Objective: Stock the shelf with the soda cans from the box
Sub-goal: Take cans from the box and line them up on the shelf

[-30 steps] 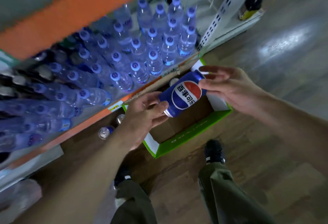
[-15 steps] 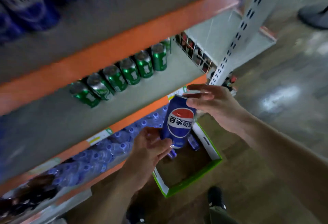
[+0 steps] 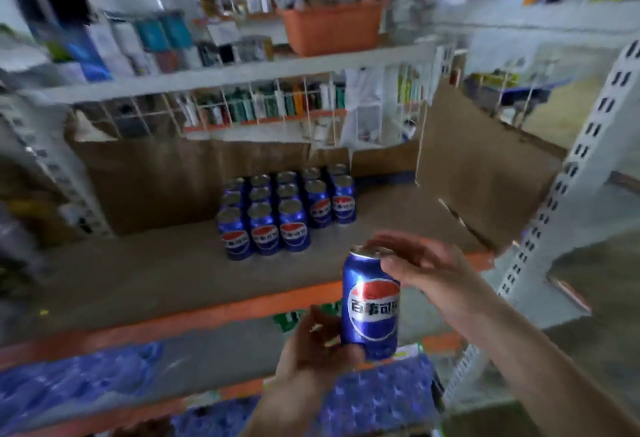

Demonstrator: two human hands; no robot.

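Both hands grip an upright blue can: left hand at its base, right hand apparently at its rim. Beyond it, more cans stand on the shelf.

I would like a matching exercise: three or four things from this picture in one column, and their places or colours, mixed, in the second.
Things:
1. soda can
2. group of cans
3. basket
4. shelf edge

Descriptions:
A. orange strip just behind the hands
B. held between both hands
C. standing in rows on the shelf
D. orange, on the white shelf above

Pairs: 1-B, 2-C, 3-D, 4-A
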